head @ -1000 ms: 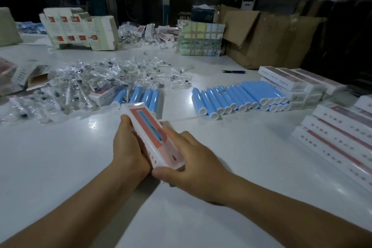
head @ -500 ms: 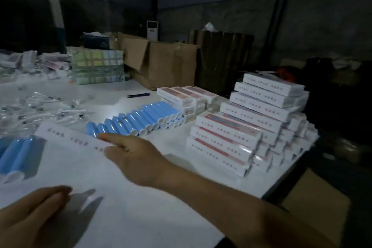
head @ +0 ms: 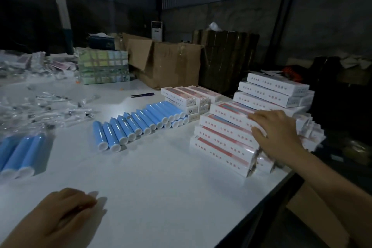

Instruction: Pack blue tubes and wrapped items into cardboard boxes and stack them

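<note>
At the far left edge of the white table [head: 161, 177] lie a few blue tubes [head: 20, 153] side by side, and behind them a heap of wrapped items [head: 46, 110] in clear plastic. The left hand [head: 60, 213] rests near the front edge of the table with relaxed fingers and holds nothing; half a second ago it was lower in the view, at the corner. More to the middle, a long row of blue tubes [head: 136, 125] lies in line, white caps toward the person, and a dark pen [head: 143, 94] lies behind it. Behind the pen stands a big open brown carton [head: 169, 64]. To the right is a low pile of white and red boxes [head: 187, 98], and then the tall stepped stack of boxes [head: 231, 139] at the right edge of the table. The right hand [head: 275, 131] now lies on this stack with fingers spread quite flat, pressing on a box in the upper steps. Half a second ago this hand was over the table and carried the box toward the stack; now the box sits on the stack.
</note>
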